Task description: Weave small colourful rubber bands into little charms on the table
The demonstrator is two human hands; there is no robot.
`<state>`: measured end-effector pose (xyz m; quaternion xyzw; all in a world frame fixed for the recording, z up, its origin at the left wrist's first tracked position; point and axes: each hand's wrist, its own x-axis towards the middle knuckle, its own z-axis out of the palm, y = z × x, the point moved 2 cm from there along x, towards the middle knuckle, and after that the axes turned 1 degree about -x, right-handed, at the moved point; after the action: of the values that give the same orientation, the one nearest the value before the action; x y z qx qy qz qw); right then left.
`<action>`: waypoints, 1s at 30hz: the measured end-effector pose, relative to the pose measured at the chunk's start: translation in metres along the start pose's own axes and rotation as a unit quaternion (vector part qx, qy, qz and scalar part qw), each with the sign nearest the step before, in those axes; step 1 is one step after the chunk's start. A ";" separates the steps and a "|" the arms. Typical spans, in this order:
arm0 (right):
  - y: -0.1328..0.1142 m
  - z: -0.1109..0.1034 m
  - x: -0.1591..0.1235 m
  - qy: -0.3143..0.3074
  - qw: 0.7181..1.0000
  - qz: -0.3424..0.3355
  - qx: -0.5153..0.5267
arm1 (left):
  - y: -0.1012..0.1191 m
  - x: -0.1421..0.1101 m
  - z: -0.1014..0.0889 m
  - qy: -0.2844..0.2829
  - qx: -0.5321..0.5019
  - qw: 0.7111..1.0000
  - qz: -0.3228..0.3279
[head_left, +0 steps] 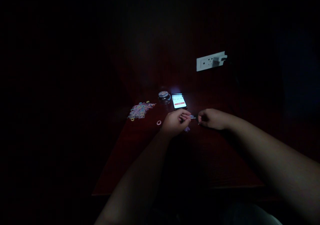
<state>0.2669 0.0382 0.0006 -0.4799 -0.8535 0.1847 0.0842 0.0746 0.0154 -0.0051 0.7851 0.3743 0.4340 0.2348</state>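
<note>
Left: loose heap of thin, pastel loops [140,111] on your dark red, glossy-looking tabletop [132,145]. Then a pale pink ring [159,122], round lidded jar [164,98] (clear-looking, dim). Your left hand [175,122] curls narrow near the lit, flat phone [179,102]; can't tell if it grips anything. Purple bits [187,129] lie beside it, bluish bits [192,117] at its fingertips. Your right hand [210,118] is bunched narrow, contents unclear. Keep pinches light, wrists low, phone glow unblocked.
</note>
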 end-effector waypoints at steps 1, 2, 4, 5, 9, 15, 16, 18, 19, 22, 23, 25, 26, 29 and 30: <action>0.000 0.000 0.000 0.000 1.000 0.004 -0.001 | 0.000 0.000 0.000 0.000 0.000 1.000 -0.001; 0.000 -0.001 0.000 0.002 1.000 0.007 0.000 | 0.000 0.000 0.000 0.001 0.000 1.000 -0.002; 0.001 -0.003 0.000 0.013 1.000 0.012 0.009 | 0.000 0.000 0.000 0.005 0.000 1.000 -0.004; 0.001 -0.004 0.000 0.022 1.000 0.015 0.016 | 0.000 0.000 0.000 0.005 -0.001 1.000 -0.003; 0.002 -0.006 -0.001 0.040 0.998 0.031 0.034 | -0.001 -0.001 -0.001 0.004 -0.004 1.000 0.006; 0.002 0.002 0.001 0.024 1.000 0.010 0.013 | -0.001 0.000 0.001 0.004 0.000 1.000 0.001; 0.002 0.002 0.002 0.025 1.000 0.015 0.007 | -0.001 -0.001 0.001 0.004 -0.001 1.000 0.000; 0.001 0.002 0.002 0.024 0.999 0.020 0.006 | -0.001 -0.001 0.001 0.004 -0.004 1.000 0.000; 0.001 0.001 0.001 0.021 1.000 0.019 0.012 | -0.001 -0.001 0.000 0.004 -0.005 1.000 0.001; 0.000 -0.004 -0.005 -0.010 0.999 -0.001 0.048 | -0.002 -0.001 -0.001 0.005 -0.002 1.000 0.003; -0.001 -0.006 -0.007 -0.027 0.998 -0.006 0.060 | -0.002 -0.001 -0.001 0.005 0.000 1.000 0.002; 0.001 -0.007 -0.010 -0.062 0.995 -0.002 0.077 | -0.001 -0.001 -0.002 0.006 0.003 1.000 -0.003; 0.001 -0.007 -0.011 -0.075 0.994 0.001 0.083 | -0.001 -0.001 -0.002 0.005 0.004 1.000 -0.006; 0.003 -0.006 -0.010 -0.081 0.993 0.003 0.086 | 0.000 -0.001 -0.002 0.002 0.002 1.000 -0.008; 0.003 -0.006 -0.010 -0.076 0.994 0.003 0.084 | 0.000 -0.001 -0.002 0.002 0.001 1.000 -0.008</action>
<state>0.2763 0.0329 0.0046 -0.4586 -0.8373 0.2919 0.0580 0.0724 0.0148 -0.0050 0.7813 0.3814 0.4336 0.2369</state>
